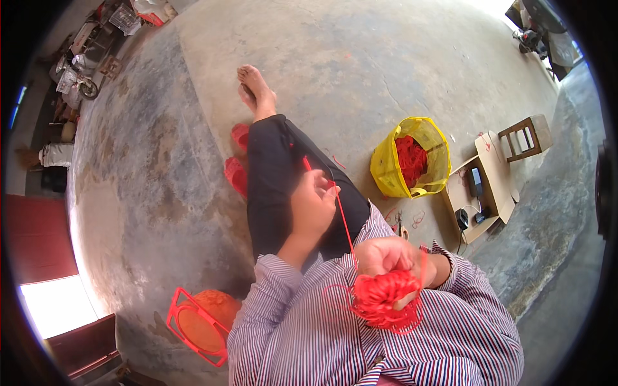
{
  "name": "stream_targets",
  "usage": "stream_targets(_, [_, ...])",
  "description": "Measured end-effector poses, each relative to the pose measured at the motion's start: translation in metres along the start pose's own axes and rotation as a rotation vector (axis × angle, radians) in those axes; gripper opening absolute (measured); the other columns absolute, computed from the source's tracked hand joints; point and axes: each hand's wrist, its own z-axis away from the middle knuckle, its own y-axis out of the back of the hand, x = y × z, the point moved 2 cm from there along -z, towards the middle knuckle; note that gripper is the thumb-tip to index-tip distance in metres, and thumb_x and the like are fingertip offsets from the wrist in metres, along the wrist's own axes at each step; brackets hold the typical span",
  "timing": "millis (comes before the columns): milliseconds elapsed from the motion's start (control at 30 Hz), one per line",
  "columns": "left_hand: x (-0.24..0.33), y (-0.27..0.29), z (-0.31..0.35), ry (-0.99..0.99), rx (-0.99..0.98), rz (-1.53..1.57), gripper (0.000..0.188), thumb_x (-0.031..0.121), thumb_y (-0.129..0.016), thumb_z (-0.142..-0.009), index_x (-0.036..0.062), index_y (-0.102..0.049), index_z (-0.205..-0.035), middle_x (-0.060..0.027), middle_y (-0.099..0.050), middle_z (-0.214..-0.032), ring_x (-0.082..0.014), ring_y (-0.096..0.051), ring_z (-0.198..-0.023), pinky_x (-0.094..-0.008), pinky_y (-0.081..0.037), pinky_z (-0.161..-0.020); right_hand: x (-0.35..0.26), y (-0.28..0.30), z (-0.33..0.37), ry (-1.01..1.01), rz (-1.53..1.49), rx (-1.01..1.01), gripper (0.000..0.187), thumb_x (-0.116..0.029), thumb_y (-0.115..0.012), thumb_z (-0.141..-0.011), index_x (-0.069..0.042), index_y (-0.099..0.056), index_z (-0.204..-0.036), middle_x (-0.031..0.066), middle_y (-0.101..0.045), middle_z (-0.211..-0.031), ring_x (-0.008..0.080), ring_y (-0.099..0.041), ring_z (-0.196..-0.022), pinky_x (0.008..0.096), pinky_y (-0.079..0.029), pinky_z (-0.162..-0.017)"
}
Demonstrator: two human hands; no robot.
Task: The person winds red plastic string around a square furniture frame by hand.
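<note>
My right hand (pixel 385 256) is closed around a bundle of red cord (pixel 387 300), bunched in thick loops against my striped shirt. A taut strand of red cord (pixel 344 219) runs from near that hand up to my left hand (pixel 313 201), over my dark trousers. The left fingers are pinched together on this strand, and a short red piece (pixel 307 163) sticks out beyond them. Slight blur softens the left hand and the bundle's edges. My crossed bare feet (pixel 254 83) stretch out ahead.
A yellow bag (pixel 384 168) holding red cord stands right of my legs. Beside it lie an opened cardboard box (pixel 458 201) with black devices and a small wooden stool (pixel 544 134). Red slippers (pixel 237 175) sit left of my legs; a red-framed round object (pixel 196 327) stands lower left.
</note>
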Motion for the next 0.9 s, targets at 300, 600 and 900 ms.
stream_targets(300, [0.005, 0.027, -0.02, 0.371, -0.005, 0.714, 0.012, 0.013, -0.053, -0.097, 0.0045, -0.058, -0.105, -0.0001, -0.058, -0.069, -0.002, -0.035, -0.043, -0.0191, -0.021, -0.037, -0.079, 0.089, -0.015, 0.179, 1.581, 0.265, 0.014, -0.015, -0.069, -0.079, -0.009, -0.071, -0.092, 0.0031, -0.068, -0.085, 0.0233, -0.062, -0.086, 0.0377, -0.047, -0.078])
stream_targets(600, [-0.028, 0.036, -0.04, 0.236, 0.08, 0.114, 0.025, 0.02, -0.056, -0.09, 0.0031, -0.062, -0.072, -0.0038, -0.06, -0.066, -0.0059, -0.052, -0.06, -0.0256, -0.04, -0.051, 0.005, 0.173, -0.062, -0.089, 1.407, 0.558, 0.026, -0.02, -0.072, -0.081, -0.006, -0.071, -0.103, 0.0125, -0.07, -0.095, 0.032, -0.067, -0.087, 0.0379, -0.053, -0.078])
stream_targets(900, [0.034, 0.033, -0.031, 0.546, -0.155, 0.869, 0.013, 0.016, -0.058, -0.093, 0.0096, -0.057, -0.082, 0.0012, -0.052, -0.066, -0.0044, -0.035, -0.041, -0.0201, -0.025, -0.036, -0.023, 0.145, -0.053, 0.461, 0.737, 0.651, 0.028, -0.01, -0.07, -0.086, 0.0, -0.065, -0.112, 0.0076, -0.065, -0.111, 0.0213, -0.062, -0.105, 0.0334, -0.048, -0.093])
